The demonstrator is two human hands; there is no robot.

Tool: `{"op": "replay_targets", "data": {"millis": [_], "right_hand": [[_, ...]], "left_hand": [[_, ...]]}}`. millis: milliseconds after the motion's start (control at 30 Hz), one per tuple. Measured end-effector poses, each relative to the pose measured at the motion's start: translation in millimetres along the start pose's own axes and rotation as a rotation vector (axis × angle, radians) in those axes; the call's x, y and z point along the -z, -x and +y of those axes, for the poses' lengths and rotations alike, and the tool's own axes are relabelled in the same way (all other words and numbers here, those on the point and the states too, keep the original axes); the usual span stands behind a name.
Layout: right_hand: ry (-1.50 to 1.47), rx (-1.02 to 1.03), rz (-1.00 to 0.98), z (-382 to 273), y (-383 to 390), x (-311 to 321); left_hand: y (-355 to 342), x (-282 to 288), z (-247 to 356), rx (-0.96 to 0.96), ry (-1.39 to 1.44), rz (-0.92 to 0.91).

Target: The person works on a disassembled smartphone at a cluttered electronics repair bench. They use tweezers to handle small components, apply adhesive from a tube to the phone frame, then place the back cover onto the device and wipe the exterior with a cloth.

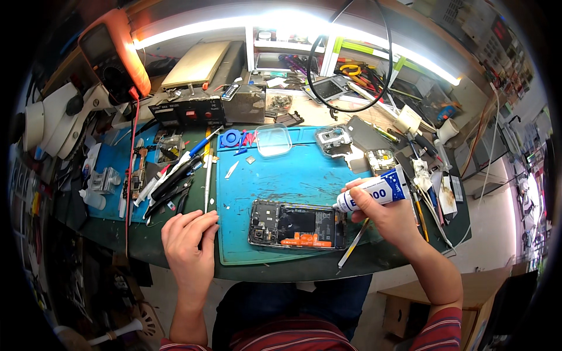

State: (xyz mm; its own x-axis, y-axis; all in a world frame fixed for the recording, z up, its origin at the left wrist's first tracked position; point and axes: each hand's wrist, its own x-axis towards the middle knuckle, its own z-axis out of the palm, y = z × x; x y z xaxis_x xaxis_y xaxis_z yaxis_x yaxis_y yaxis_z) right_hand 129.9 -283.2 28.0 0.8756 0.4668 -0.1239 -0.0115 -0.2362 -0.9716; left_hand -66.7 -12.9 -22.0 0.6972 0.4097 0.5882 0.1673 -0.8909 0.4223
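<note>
An opened smartphone (298,225) lies sideways on the blue work mat (263,181), its back off, with a dark battery and an orange strip showing inside. My right hand (389,219) grips a white and blue glue tube (374,193), tilted so that its nozzle end points down and left over the phone's right end. Whether the tip touches the phone I cannot make out. My left hand (190,237) rests at the mat's left edge, fingers loosely bent and holding nothing. A thin tool (354,243) lies just right of the phone.
A clear plastic box (273,140) and a blue tape roll (230,138) sit at the mat's far side. Phone parts (335,140) lie far right. Pens and tools (170,175) crowd the left, below an orange multimeter (114,55). A black cable loop (389,58) hangs overhead.
</note>
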Motion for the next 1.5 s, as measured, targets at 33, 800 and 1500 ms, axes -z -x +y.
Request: {"op": "replay_targets", "data": {"millis": [33, 800, 1500], "right_hand": [[0.001, -0.005, 0.005, -0.4, 0.6, 1.1], [0.042, 0.036, 0.052, 2.7, 16.0, 17.1], [0.145, 0.018, 0.024, -3.0, 35.6, 13.9]], "left_hand": [[0.1, -0.1, 0.1, 0.001, -0.002, 0.001], [2.0, 1.1, 3.7, 0.026, -0.003, 0.004], [2.1, 0.1, 3.4, 0.028, -0.003, 0.031]]}}
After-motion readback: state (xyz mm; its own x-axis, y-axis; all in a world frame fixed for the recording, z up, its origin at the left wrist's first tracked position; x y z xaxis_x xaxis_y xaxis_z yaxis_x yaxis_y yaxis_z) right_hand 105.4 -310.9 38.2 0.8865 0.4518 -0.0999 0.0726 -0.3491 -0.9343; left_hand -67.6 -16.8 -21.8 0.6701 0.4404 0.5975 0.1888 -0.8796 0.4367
